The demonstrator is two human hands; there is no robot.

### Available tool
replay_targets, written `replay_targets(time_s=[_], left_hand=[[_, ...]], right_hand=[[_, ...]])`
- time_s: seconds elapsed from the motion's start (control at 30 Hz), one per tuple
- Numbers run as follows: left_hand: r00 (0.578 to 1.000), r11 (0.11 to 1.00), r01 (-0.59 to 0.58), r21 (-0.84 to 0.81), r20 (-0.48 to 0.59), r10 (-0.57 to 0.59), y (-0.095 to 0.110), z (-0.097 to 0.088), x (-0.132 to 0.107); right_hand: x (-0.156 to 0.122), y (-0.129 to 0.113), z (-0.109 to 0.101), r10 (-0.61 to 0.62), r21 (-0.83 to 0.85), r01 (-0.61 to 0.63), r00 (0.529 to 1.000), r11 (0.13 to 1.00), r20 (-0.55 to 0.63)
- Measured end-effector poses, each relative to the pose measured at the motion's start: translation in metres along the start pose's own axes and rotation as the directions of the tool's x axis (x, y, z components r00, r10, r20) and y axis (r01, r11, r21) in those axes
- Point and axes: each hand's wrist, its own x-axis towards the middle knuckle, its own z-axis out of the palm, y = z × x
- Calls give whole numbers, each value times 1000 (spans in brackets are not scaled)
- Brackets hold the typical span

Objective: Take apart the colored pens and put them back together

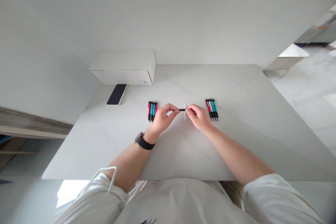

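Between the fingertips of both hands is a short black pen barrel piece [182,110], held level; its ends are hidden in my fingers. My left hand [166,116] pinches one end, and my right hand [197,115] pinches the other. A thin white stick, like a pen refill [185,116], lies on the table just beneath, crossing behind the black piece. Left of my left hand is a row of red and teal click pens [151,112], partly behind that hand. A second row of red, white and teal pens [212,109] lies just beyond my right hand.
A white box [120,76] stands at the back left against the wall. In front of it lies a dark-screened phone [117,94]. The white marbled table [236,147] ends at a right-hand edge. A white cable [112,178] loops by my left sleeve.
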Motion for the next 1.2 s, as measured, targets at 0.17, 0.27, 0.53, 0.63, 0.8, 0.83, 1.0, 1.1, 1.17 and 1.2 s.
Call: replay_targets(time_s=[0.17, 0.27, 0.53, 0.63, 0.8, 0.83, 1.0, 1.1, 1.17, 1.2], left_hand=[[1000, 1000, -9, 22, -2, 9, -1, -1, 1], [1000, 999, -7, 35, 5, 7, -1, 0, 0], [1000, 998, -8, 57, 17, 7, 0, -1, 0], [1000, 998, -3, 61, 29, 1, 1, -1, 0], [999, 999, 17, 31, 41, -18, -2, 0, -1], [999, 1000, 24, 9, 44, -25, -3, 1, -1], [999, 999, 37, -23, 37, -36, -10, -1, 3], [999, 989, -4, 150, -35, 9, -10, -13, 8], [995, 940, -55, 336, -62, 81, -10, -23, 12], [991, 906, -85, 414, -58, 120, -10, -28, 14]], right_hand=[[1, 3, 1, -24, 73, 23, 1000, 997, 10], [1, 4, 0, -9, 34, 7, 999, 999, 52], [0, 8, 3, -10, 71, 7, 999, 997, 45], [1, 8, 4, -1, 57, -3, 998, 998, 70], [1, 8, 5, -85, -22, 85, 996, 996, -8], [0, 9, 5, -112, -34, 111, 994, 993, -18], [-2, 9, 4, -184, -71, 181, 982, 981, -49], [0, 10, 2, -177, -58, 172, 981, 983, -85], [2, 11, 1, -155, -49, 150, 982, 987, -107], [3, 11, 1, -142, -46, 137, 983, 989, -115]])
